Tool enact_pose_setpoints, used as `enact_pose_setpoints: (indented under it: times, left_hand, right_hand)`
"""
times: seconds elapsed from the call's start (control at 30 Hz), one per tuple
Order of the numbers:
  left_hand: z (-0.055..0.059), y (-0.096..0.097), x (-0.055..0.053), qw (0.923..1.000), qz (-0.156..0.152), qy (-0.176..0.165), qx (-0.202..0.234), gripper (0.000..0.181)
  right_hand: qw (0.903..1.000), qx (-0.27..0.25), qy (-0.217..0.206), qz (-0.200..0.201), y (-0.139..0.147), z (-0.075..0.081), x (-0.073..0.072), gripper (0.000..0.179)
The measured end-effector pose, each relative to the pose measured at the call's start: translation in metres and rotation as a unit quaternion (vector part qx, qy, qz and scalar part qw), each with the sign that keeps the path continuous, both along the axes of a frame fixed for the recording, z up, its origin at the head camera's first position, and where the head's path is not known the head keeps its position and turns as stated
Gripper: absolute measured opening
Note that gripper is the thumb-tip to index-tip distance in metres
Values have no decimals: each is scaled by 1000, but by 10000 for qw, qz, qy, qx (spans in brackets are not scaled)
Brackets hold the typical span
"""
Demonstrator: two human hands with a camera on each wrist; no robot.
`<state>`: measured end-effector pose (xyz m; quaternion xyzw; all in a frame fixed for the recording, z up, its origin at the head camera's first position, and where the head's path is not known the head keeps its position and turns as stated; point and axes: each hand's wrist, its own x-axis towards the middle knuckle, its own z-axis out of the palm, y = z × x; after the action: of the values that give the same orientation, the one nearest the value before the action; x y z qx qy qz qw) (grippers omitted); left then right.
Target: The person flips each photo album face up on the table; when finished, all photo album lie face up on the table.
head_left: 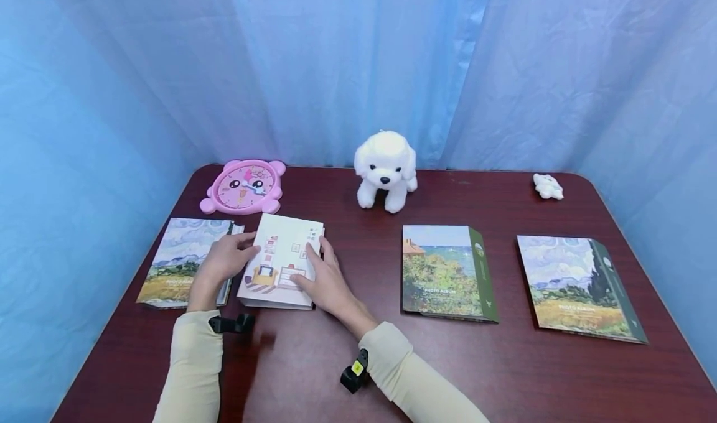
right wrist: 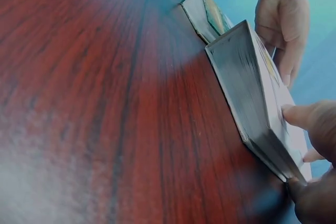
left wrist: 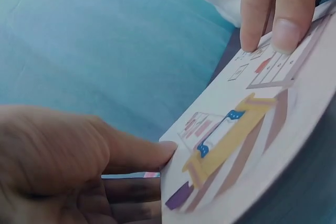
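A thick white photo album (head_left: 282, 258), its cover drawn with a yellow sofa and a cabinet, lies on the table. My left hand (head_left: 226, 258) holds its left side, with the thumb (left wrist: 149, 153) on the cover and the fingers at the edge. On the opposite side my right hand (head_left: 330, 280) grips the album, thumb and a finger over the cover and other fingers around the right edge. Its page block (right wrist: 247, 93) faces the right wrist view. Beside it, partly behind my left hand, is a landscape-painting photo album (head_left: 182, 255).
At the back left lies a pink bear-shaped clock (head_left: 243, 190). A white plush dog (head_left: 386, 168) stands at the back middle, with a small white plush (head_left: 548, 186) at the back right. Two more photo albums, a seaside one (head_left: 439, 267) and a wheatfield one (head_left: 571, 286), lie to the right.
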<state>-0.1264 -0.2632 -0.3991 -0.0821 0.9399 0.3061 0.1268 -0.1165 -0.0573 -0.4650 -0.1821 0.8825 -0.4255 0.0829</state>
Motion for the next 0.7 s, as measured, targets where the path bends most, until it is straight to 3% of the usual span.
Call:
enact_pose_setpoints:
  times: [0.37,0.6,0.7]
  left_hand:
    - [0,4,2,9992,55,57,-385,48]
    - [2,9,2,9972,473,-350,-460,63]
    - [5,12,3,9966,580,-136,-561,67]
  right_hand:
    - [9993,-50,362,63,3,-2,2,67]
    - [9991,-254,329,-7,8,0,-1,61]
    - [9991,-339,234,-75,13,3,-4,61]
